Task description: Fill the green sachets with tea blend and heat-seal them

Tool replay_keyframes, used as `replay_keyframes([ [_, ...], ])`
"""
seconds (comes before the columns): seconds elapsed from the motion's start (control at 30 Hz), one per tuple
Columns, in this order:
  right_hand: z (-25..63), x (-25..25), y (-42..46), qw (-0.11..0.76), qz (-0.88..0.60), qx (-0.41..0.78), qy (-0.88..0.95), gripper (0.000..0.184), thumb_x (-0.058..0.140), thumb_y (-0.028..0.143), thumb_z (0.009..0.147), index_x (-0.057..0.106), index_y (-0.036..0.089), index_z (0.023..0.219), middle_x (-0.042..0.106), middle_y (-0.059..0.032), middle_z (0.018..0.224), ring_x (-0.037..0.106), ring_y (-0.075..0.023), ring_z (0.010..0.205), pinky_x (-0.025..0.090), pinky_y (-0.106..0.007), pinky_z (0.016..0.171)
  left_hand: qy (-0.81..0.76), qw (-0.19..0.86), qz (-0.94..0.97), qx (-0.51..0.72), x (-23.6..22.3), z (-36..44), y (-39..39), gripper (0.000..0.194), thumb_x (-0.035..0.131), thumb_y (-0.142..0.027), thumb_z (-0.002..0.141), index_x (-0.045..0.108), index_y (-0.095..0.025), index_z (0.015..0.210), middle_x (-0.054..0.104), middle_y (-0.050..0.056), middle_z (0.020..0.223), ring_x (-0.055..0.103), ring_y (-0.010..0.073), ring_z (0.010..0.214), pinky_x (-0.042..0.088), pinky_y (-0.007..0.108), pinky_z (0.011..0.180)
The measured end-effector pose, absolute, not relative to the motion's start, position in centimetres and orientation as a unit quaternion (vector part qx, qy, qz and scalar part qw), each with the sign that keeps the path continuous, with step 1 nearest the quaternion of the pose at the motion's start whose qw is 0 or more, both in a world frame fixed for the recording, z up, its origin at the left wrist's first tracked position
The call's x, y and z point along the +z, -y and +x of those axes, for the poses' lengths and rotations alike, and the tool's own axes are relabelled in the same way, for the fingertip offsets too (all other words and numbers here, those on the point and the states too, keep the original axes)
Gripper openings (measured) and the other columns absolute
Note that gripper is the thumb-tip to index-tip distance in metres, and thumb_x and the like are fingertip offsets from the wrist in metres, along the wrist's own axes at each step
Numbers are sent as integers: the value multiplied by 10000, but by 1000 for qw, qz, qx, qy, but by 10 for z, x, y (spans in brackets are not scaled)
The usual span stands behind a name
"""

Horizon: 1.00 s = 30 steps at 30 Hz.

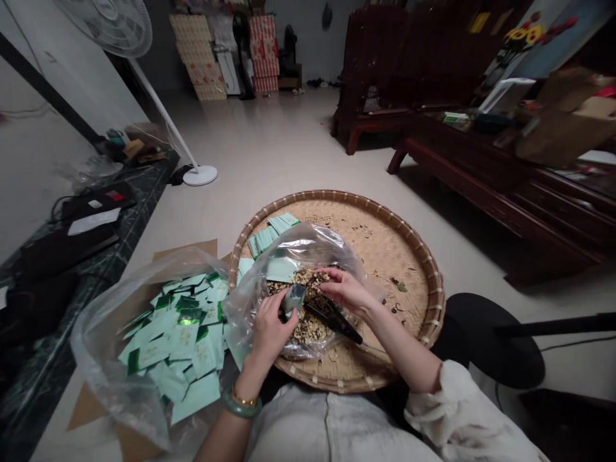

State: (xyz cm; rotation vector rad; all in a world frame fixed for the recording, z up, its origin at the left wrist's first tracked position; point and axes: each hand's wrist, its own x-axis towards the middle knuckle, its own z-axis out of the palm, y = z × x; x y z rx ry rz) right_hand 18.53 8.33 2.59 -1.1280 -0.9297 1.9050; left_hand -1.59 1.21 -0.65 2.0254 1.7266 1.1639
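My left hand [272,330] grips a small light-green sachet [294,299], held upright with its dark mouth at the top. Above the loose dried herbs [308,330], in an open clear plastic bag [308,240], my right hand [347,292] has its fingertips brought together. Whatever lies between them is too small to make out. A black tool with a long handle [337,321] rests on the herbs under my right hand. The bag sits in a round woven bamboo tray [409,269]. Stacked flat green sachets [262,240] lie at the tray's left side.
Left of the tray, a large clear bag [103,333] holds many green sachets [185,333] on cardboard. A black round stand base [495,340] is to the right. Beyond are a white fan [199,174], a dark wooden table [462,163] and stacked boxes [197,54].
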Motion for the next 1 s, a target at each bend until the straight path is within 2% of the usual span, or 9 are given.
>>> replay_keyframes([
  [0.13,186,45,-72,349,-450,648,506,382,696,181,654,659,187,1034,676,-14,947,609,-128,749,493,-268,713,-584,102,707,386,-7,-13,-12,416,605,-143,772,563,-204,1181,676,82,1080,628,233,975,558,387,818],
  [0.23,182,57,-65,329,-439,551,629,343,623,140,704,658,190,1042,678,-40,1067,626,-179,911,488,-323,824,-577,97,714,384,-5,-11,-11,422,606,-133,767,559,-204,1180,675,81,1085,623,239,986,551,396,836],
  [0.33,176,64,-58,318,-425,451,718,386,573,70,718,650,196,1074,681,-52,1113,611,-207,1042,455,-369,934,-577,92,717,380,-5,-11,-10,431,613,-134,760,560,-211,1181,677,79,1075,624,246,982,549,402,837],
  [0.47,169,67,-54,305,-420,375,768,442,551,19,727,639,192,1124,680,-77,1134,621,-216,1057,469,-384,941,-579,88,717,379,-5,-12,-9,436,614,-133,754,564,-205,1181,676,79,1055,627,244,967,550,398,831],
  [0.6,164,65,-55,297,-416,337,791,455,532,-35,711,651,181,1094,700,-86,1076,645,-220,1011,495,-394,914,-575,80,719,382,-5,-12,-9,421,607,-133,760,564,-199,1174,679,78,1045,627,239,954,547,392,828],
  [0.73,158,64,-52,309,-391,313,808,462,501,-43,733,634,161,1126,685,-115,1105,631,-227,1048,492,-409,934,-573,73,721,383,-8,-12,-9,436,614,-132,755,555,-194,1183,681,83,1058,623,245,957,544,392,826],
  [0.87,155,64,-49,326,-362,342,804,488,449,-28,773,606,190,1181,664,-99,1162,614,-203,1095,478,-392,969,-566,69,723,391,-10,-13,-9,449,614,-135,756,545,-190,1197,679,89,1071,624,245,958,536,398,843],
  [1.0,161,63,-48,372,-383,372,760,459,426,-8,799,621,208,1155,658,-77,1175,601,-191,1114,461,-385,988,-571,74,717,393,-8,-13,-8,443,607,-133,761,543,-191,1196,677,91,1074,624,241,959,530,399,853],
])
